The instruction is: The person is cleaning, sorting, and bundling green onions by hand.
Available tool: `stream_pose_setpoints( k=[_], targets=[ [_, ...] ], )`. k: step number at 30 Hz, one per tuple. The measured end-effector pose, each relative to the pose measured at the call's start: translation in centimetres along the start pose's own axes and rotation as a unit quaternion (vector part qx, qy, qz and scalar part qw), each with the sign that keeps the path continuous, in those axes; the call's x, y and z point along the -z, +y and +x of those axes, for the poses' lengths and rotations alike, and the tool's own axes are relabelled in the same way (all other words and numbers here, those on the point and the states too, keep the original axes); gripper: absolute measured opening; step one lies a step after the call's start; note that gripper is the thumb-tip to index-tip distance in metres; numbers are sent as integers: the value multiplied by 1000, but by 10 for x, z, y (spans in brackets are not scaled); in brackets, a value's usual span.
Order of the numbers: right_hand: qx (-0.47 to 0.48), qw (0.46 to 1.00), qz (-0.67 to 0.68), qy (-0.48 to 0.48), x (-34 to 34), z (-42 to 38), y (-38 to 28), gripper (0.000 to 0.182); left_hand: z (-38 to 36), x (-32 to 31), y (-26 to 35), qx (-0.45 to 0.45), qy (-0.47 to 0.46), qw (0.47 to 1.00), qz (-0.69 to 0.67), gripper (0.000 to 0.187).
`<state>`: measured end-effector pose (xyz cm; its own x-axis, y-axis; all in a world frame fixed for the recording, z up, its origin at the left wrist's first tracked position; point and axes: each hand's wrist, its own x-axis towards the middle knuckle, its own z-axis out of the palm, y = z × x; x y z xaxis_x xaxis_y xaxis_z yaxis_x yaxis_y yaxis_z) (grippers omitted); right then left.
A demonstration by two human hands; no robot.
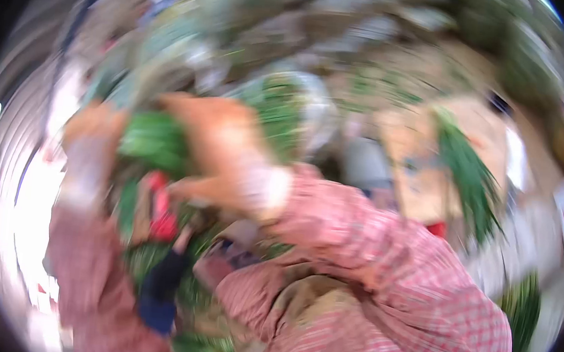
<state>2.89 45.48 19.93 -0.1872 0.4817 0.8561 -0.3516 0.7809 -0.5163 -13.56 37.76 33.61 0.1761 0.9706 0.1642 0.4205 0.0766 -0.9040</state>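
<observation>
Motion blur smears both hands. My left hand (95, 129) is raised at the left, by the edge of pale plastic; its fingers are too blurred to make out. My right hand (221, 147) reaches across from the right, with its thumb apart from the fingers, which are smeared at their tips. Between the two hands shows a bright green mass (154, 141), perhaps leafy greens or a green bag. Just beyond my right hand stands a clear plastic bag (315, 108) of chopped-looking greens. Whether either hand grips anything is hidden by blur.
At the right, long green stalks (464, 165) lie on a cardboard-coloured board (410, 167). A grey rounded object (366, 160) is beside it. Several filled plastic bags (349, 21) line the back. A red item (162, 209) and loose greens (206, 350) lie below my hands.
</observation>
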Motion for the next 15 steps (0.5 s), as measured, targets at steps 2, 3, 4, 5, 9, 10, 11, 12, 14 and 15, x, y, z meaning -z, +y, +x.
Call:
stream_pose_setpoints(
  k=[2,3,4,5,9,10,11,12,14,15],
  targets=[
    [77,997,-3,-7,32,20,-3,101,29,33,23,-83,173,981,-39,26],
    [85,993,-83,-16,40,31,-7,107,45,53,36,-120,266,955,-46,36],
    [105,987,-110,-42,57,39,-8,113,59,78,34,-127,247,960,-39,36],
    [87,988,-123,-42,69,43,-6,113,69,97,36,-127,216,968,-22,36],
    [-28,969,-130,-207,179,67,-37,97,112,129,48,-118,463,877,-48,41],
    [-40,967,-138,-209,202,73,-39,90,128,132,52,-110,492,860,-76,36],
    [-66,960,-170,-213,221,75,-49,82,148,137,59,-95,526,833,-142,32],
    [-92,950,-202,-218,240,78,-58,75,171,140,72,-84,566,791,-216,27],
    [-153,922,-284,-214,274,68,-71,66,201,164,116,-86,624,686,-365,20],
    [-173,913,-303,-210,291,57,-71,65,201,187,144,-76,612,654,-439,20]
  ],
)
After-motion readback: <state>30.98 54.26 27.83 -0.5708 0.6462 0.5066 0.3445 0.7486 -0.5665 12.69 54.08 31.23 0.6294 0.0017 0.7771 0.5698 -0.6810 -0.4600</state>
